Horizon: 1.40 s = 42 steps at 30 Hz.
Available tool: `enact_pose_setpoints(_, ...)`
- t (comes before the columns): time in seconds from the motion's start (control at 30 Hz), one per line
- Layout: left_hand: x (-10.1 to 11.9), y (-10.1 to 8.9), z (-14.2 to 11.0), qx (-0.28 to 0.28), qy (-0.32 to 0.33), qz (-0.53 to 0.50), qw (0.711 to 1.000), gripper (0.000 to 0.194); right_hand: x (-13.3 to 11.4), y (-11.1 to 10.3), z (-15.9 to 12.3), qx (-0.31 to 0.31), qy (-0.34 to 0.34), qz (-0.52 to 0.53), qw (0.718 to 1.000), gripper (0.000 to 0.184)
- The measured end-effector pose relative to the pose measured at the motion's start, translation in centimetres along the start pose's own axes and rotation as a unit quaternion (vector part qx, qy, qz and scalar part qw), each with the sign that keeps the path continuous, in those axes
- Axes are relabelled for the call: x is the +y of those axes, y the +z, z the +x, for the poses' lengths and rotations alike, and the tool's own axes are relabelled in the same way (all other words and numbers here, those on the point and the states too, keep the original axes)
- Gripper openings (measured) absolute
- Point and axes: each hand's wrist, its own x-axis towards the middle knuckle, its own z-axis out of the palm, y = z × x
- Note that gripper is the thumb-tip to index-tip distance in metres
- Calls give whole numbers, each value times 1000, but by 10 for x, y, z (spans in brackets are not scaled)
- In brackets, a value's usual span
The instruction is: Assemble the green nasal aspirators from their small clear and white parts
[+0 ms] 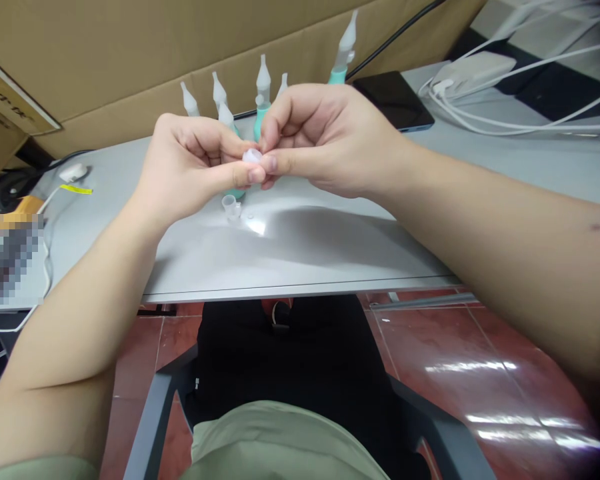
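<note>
In the head view, both bare hands meet above the bench [300, 263]. The left hand [193, 157] has its grip closed on a small translucent piece [253, 156], thumb against fingers. The right hand [333, 143] pinches the same piece from its three o'clock side, its grip narrow, and the fingertips of the two hands touch. Fingers cover part of the piece, so its full shape cannot be told.

Taking that piece as the clock's centre, a clear cup-like part [231, 208] is on the bench at seven o'clock, its round opening showing. At twelve, a teal-based bottle [263, 100] stands upright with a white pointed tip. A similar taller-looking one [343, 57] stands near two. More pointed tips show at ten [190, 100], eleven [219, 90] and one o'clock [284, 83]; the hands hide much of what is beneath them. Between two and three lie a black tablet [395, 100] and, farther out, a white adapter [483, 72] among white cables. A white plug [73, 173] lies at nine. Brown cardboard [170, 40] rises behind the bench.
</note>
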Motion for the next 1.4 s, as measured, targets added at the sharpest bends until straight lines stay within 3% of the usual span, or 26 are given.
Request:
enact_pose_setpoints(0.1, -6, -3, 2, -2, 22, -20, 1000, 43, -2, 0, -1, 5, -24, -28, 999, 33)
enact_pose_setpoints(0.2, -7, -4, 4, 8, 1, -5, 1000, 46, -4, 1, -1, 27, -59, -69, 996, 20)
enact_pose_setpoints(0.47, -4, 3, 1, 34, -18, -13, 999, 41, -1, 6, -2, 65, -80, -92, 990, 17)
enact_pose_setpoints(0.63, -5, 7, 2, 45, -52, -32, 997, 46, -3, 15, -5, 128, -43, -120, 984, 31)
enact_pose_setpoints(0.83, 1, 9, 2, 55, -41, -49, 996, 43, -1, 20, -2, 136, -49, -122, 982, 42)
enact_pose_setpoints(1.03, -4, 10, 2, 62, -32, -62, 996, 28, -5, 28, -1, 158, -47, -164, 973, 32)
enact_pose_setpoints(1.13, -5, 8, 3, 56, -33, -64, 996, 34, -7, 28, -4, 175, -51, -168, 969, 30)
enact_pose_setpoints(1.23, -2, 6, 2, 46, -44, -42, 997, 44, -7, 24, -5, 163, -59, -166, 971, 33)
enact_pose_setpoints(1.4, 2, 2, 0, 28, -43, 16, 999, 38, -7, 17, -3, 124, -18, -139, 982, 43)
